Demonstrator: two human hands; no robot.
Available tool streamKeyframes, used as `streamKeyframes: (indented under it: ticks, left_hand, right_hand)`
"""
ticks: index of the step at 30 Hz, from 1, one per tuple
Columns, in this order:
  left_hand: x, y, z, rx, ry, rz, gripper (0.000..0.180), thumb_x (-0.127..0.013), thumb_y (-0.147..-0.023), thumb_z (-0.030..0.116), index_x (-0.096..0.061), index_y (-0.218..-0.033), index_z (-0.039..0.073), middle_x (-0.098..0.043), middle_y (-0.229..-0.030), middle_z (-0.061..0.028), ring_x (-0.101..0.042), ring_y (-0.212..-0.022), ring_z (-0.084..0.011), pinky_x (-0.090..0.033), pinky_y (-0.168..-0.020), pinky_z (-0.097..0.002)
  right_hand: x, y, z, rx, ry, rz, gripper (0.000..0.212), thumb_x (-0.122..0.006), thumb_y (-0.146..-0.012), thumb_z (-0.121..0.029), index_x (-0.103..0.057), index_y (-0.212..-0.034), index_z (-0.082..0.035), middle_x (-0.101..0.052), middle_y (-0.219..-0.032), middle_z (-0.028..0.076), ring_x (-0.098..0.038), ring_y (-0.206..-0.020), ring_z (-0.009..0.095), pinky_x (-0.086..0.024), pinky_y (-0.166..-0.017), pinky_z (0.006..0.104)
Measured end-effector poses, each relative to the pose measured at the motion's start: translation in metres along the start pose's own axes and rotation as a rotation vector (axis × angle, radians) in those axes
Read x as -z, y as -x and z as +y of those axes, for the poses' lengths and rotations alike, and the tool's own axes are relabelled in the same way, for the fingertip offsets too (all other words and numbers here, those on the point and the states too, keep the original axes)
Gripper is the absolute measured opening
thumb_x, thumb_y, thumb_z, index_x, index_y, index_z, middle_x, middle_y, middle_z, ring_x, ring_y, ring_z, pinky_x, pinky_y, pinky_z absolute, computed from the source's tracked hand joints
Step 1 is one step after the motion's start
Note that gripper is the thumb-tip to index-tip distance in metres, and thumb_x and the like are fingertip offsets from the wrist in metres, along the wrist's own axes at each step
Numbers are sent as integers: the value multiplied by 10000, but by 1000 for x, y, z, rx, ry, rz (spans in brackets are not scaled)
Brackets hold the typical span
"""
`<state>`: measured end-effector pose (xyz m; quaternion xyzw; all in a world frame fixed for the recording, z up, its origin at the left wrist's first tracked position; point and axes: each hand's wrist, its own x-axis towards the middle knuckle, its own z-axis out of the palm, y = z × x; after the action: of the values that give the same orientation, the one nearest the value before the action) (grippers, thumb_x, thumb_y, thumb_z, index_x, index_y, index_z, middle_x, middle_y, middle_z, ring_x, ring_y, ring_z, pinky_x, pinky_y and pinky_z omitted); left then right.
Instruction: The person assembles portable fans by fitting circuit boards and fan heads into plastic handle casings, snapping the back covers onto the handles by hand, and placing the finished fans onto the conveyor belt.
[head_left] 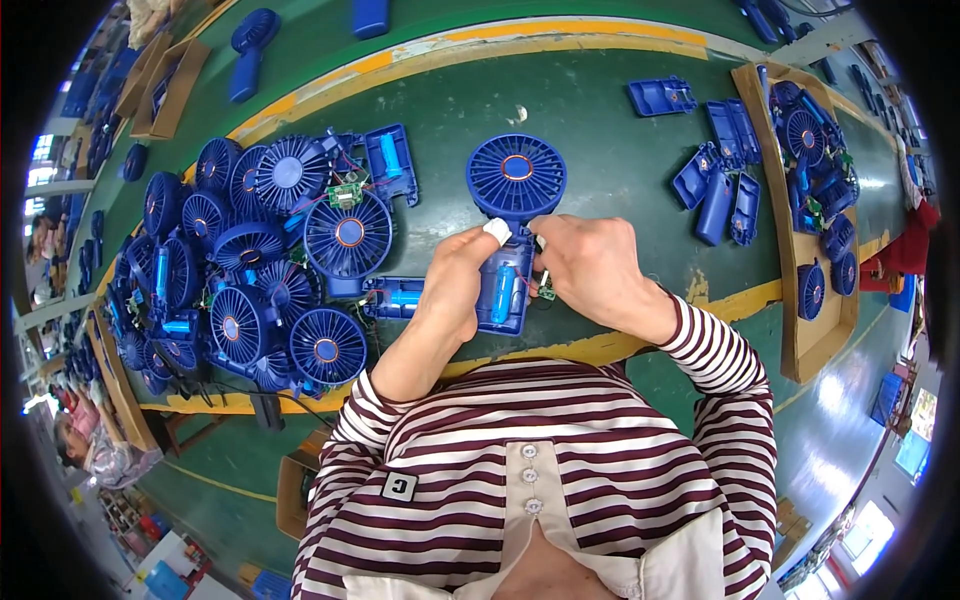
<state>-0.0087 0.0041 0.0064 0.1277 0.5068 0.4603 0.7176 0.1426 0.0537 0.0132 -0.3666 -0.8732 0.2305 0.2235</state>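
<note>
Rnd fan (pixel 516 178) — slatted blue plstc

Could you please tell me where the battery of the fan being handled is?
In the head view, the battery lies just right of centre in the open handle, between left hand and right hand.

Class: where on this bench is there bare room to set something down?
Bare green tabletop lies between the held fan and the loose casings to its right, and beyond that fan toward the yellow strip. A narrower gap parts it from the crowded fan pile at left. The far part of the cardboard box is crowded too.
</note>
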Motion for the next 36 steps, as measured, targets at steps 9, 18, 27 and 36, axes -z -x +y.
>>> streamKeyframes:
  ticks: [9,18,27,36]
  left_hand:
    - [1,0,3,55,100,-30,276,-400,-892,192,-519,-969,-45,-610,-786,-160,-610,-593,-217,-516,-510,-302]
    - [-2,-1,-8,17,-23,7,196,-462,-894,141,-557,-927,-27,-618,-763,-105,-585,-558,-157,-496,-492,-263]
    - [-5,-4,-18,69,-19,99,221,-442,-878,118,-550,-979,-45,-612,-821,-112,-611,-634,-177,-536,-534,-294]
    - [-4,-12,-18,29,-58,59,193,-500,-863,116,-553,-974,-34,-612,-803,-90,-590,-615,-130,-495,-536,-245]
  right_hand:
    - [1,1,2,-152,-197,-51,197,-498,-735,1,-618,-891,14,-621,-619,141,-602,-495,226,-459,-475,305]
    - [-7,5,4,-284,-251,-67,182,-512,-709,-46,-628,-847,-26,-573,-585,175,-583,-548,338,-465,-535,413]
    - [-16,15,12,-326,-264,-106,208,-495,-746,-17,-624,-901,33,-625,-637,154,-612,-531,228,-465,-510,317]
    - [-15,11,24,-402,-386,-130,205,-492,-716,-43,-646,-843,4,-602,-638,181,-586,-578,293,-459,-574,375]
